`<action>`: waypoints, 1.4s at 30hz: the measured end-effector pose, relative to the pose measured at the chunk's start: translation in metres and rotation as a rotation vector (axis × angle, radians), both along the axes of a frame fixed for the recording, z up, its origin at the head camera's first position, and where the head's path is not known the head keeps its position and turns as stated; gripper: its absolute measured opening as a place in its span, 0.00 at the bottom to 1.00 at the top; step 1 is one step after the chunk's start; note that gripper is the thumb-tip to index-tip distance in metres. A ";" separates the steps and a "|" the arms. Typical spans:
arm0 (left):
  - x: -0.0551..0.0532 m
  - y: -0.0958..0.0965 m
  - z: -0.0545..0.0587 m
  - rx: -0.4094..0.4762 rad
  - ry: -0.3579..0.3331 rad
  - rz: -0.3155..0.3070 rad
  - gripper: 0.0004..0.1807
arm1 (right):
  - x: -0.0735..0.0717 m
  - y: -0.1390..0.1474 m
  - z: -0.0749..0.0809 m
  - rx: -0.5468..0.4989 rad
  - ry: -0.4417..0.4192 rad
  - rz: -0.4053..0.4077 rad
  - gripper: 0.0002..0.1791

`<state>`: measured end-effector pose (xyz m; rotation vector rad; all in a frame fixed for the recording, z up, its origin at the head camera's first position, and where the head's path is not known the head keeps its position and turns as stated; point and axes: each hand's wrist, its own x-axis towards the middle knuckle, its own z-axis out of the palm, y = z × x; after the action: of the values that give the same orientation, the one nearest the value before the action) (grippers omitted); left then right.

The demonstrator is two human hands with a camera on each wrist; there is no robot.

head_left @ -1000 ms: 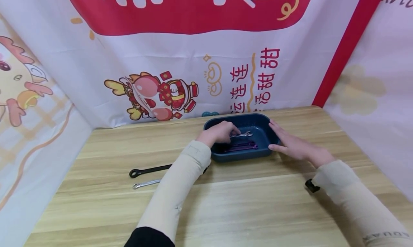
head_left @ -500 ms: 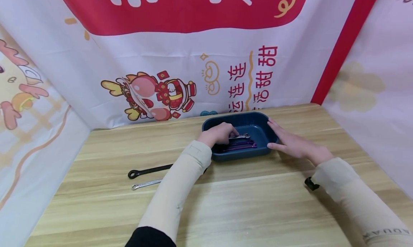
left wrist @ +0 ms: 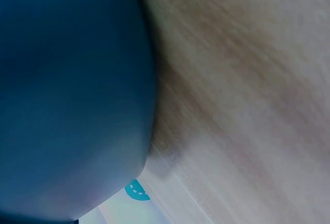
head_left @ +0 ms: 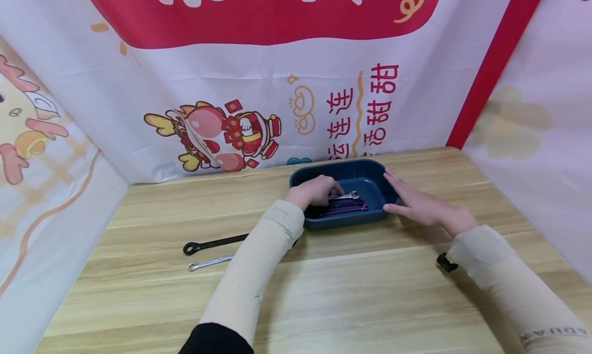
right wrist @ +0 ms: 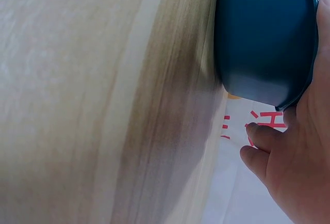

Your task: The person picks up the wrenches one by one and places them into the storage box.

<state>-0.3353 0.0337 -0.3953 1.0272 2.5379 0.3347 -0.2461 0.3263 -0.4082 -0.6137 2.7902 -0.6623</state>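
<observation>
Head view, nearest first: my pale sleeves (head_left: 256,269) reach over the wood-grain table (head_left: 361,297). Left of the left sleeve, a slim silver combination wrench (head_left: 210,263) lies flat, its far end hidden by that sleeve; just beyond, a black ring wrench (head_left: 215,244), likewise part covered. Farther on sits the blue bin (head_left: 351,222), upright. My right hand (head_left: 418,206) spreads wide against its right end, thumb at the near corner, fingers toward the far one. Bin looks like moulded plastic: stiff, light, probably apt to skid, so the end wall seems a fair place to brace. Inside, near wall first: purple wrenches (head_left: 355,208), side by side, count uncertain. Beyond them, the short silver wrench (head_left: 353,195); my left hand (head_left: 318,189) dips in and pinches it, index finger bent, though the knuckles hide part of the grip. Judgement: rigid metal, modest weight, slick, hardly fragile; best taken mid-shank, clear of the jaw end. Farthest, the printed cloth (head_left: 259,76) hangs behind.
</observation>
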 end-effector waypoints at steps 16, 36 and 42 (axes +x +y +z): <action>-0.001 0.000 -0.005 -0.015 -0.012 0.017 0.28 | 0.001 -0.002 0.000 -0.010 -0.013 -0.004 0.50; 0.001 -0.002 -0.001 -0.022 -0.055 0.027 0.27 | 0.001 -0.003 0.000 -0.019 -0.013 -0.008 0.50; 0.002 -0.002 0.002 -0.019 -0.062 0.021 0.28 | 0.000 -0.003 0.001 -0.022 -0.012 -0.011 0.50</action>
<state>-0.3332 0.0316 -0.3930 0.9682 2.4934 0.3423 -0.2459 0.3235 -0.4077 -0.5968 2.7805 -0.6969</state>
